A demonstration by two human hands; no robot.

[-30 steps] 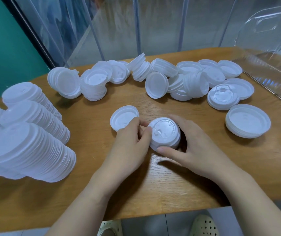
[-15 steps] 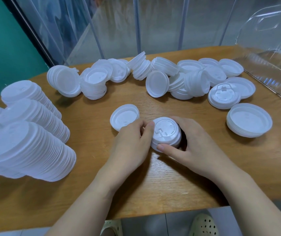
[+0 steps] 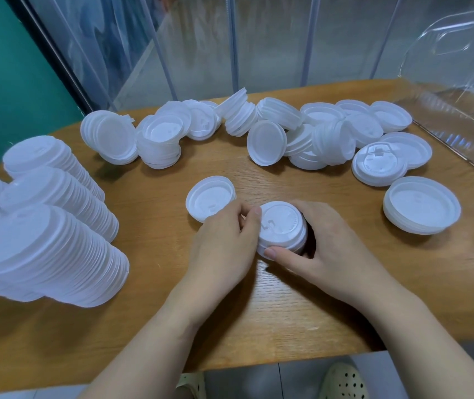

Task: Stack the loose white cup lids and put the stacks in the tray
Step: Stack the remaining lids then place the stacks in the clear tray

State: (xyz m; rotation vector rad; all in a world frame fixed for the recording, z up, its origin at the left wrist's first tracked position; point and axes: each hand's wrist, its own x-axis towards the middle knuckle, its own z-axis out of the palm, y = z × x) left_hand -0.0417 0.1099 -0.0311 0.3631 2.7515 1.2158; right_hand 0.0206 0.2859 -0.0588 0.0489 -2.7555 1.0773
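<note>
left hand (image 3: 224, 243), right hand (image 3: 330, 246): both grip short lid stack (image 3: 283, 228) | clear tray (image 3: 460, 90): contents unclear

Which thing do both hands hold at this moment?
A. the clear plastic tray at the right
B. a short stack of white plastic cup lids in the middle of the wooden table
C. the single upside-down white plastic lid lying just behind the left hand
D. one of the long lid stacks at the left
B: the left hand and right hand curl round the short stack of white plastic cup lids from both sides.
</note>
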